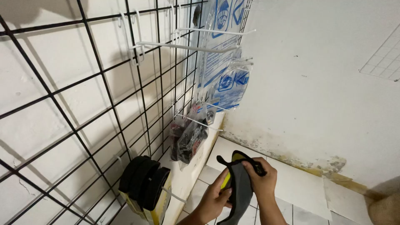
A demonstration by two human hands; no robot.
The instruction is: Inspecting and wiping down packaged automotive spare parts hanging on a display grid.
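My left hand [214, 200]: clasps the mask from the left, low on its lime edge, thumb lying along the grey cloth

My right hand [260, 177]: fingers curled tight over the mask's top right, where the black trim bends; knuckles face up

Mask [239, 187]: grey cloth with a black border and a lime lining showing at the top and down the left edge; it hangs between both my hands, low in the middle of the view, above the floor tiles and clear of the rack

Rack [83, 125]: black wire grid fixed flat against the white wall on my left, running from the near corner up and away

Hooks [187, 48]: white wire pegs sticking out of the rack; the long one near the top carries nothing along its near length

Clear packs [227, 79]: flat bags with blue print, hung on the upper hooks, furthest from me

Dark packs [189, 137]: small bags of black items with red markings, hung on a lower hook, just above and left of the mask

Black bands [146, 185]: three thick dark pieces on yellow card, hung side by side on the lowest hook, left of my left hand

Floor [300, 187]: pale tiles

Far wall [325, 83]: white, stained brown and flaking along its foot
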